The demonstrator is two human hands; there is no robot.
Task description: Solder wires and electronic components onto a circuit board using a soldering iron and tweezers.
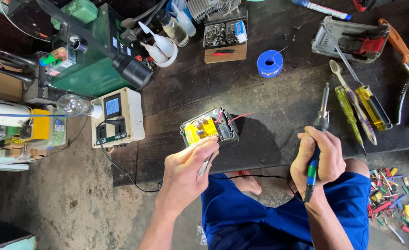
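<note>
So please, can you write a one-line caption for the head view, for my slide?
Left hand pinches tweezers beside an opened battery pack; right hand grips a soldering iron upright over the dark workbench.

A single view, from a camera worn on the person's head, looks almost straight down from close range onto a dark wooden workbench (pixel 269 106) that fills the upper and middle frame. The near edge of the bench runs across the lower middle, with grey concrete floor (pixel 65 203) at lower left. The person's own forearms enter from the bottom edge, and blue shorts (pixel 260 217) over the lap fill the lower centre and right, directly beneath the lens.
</note>
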